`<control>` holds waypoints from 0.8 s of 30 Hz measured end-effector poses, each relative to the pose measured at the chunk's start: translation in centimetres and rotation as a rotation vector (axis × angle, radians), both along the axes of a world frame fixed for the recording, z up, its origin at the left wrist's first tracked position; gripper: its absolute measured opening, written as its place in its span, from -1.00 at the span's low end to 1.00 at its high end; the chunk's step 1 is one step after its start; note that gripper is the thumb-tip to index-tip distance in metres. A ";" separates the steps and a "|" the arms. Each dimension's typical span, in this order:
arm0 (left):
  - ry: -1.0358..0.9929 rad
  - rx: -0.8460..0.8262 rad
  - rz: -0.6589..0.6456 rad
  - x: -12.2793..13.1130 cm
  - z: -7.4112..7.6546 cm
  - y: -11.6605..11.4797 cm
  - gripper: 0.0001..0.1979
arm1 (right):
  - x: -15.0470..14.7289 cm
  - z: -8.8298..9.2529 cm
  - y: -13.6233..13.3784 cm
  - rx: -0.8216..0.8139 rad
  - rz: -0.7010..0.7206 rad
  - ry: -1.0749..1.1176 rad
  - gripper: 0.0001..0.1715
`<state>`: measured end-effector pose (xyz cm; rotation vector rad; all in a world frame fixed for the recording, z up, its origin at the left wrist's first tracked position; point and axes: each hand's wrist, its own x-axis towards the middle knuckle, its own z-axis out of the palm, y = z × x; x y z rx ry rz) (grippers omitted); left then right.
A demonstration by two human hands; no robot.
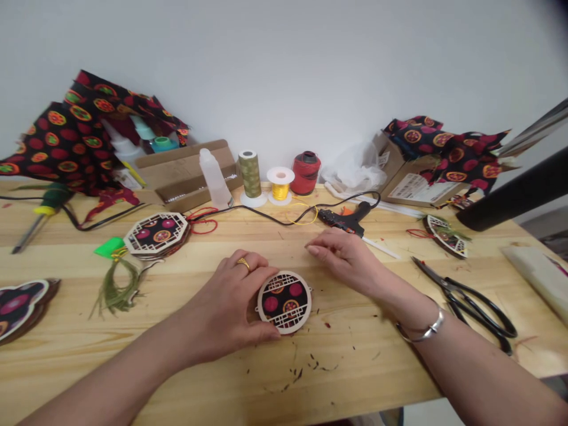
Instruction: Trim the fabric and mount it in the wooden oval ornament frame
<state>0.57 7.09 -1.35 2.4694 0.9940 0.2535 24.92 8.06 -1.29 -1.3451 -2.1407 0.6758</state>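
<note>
My left hand (233,305), with a ring on one finger, grips the left side of a round wooden lattice-framed pendant (286,303) that lies on the table. Dark fabric with red and orange circles shows through its fretwork, and small loops stick out at its sides. Up and to the right of the pendant, my right hand (341,257) hovers with thumb and fingertips pressed together; whether anything sits between them I cannot make out. Behind that hand lies a black glue gun (348,220) with a white glue stick in its back end.
Black-handled scissors (465,302) lie at right. An octagonal pendant (157,235) and a green tassel (118,287) are at left. Along the wall stand a white bottle (214,180), thread spools (251,174), and cardboard boxes (417,180) with fabric. A black cable (261,214) crosses the table.
</note>
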 end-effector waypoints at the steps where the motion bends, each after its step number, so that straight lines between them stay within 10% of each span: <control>1: 0.000 -0.002 0.002 0.0 0.0 0.0 -0.40 | 0.1 -0.2 0.2 0.002 -0.017 -0.004 -0.64; 24: 0.068 0.063 -0.019 0.2 0.1 -0.5 -0.19 | 0.5 -1.0 0.8 -0.030 -0.055 -0.018 -0.72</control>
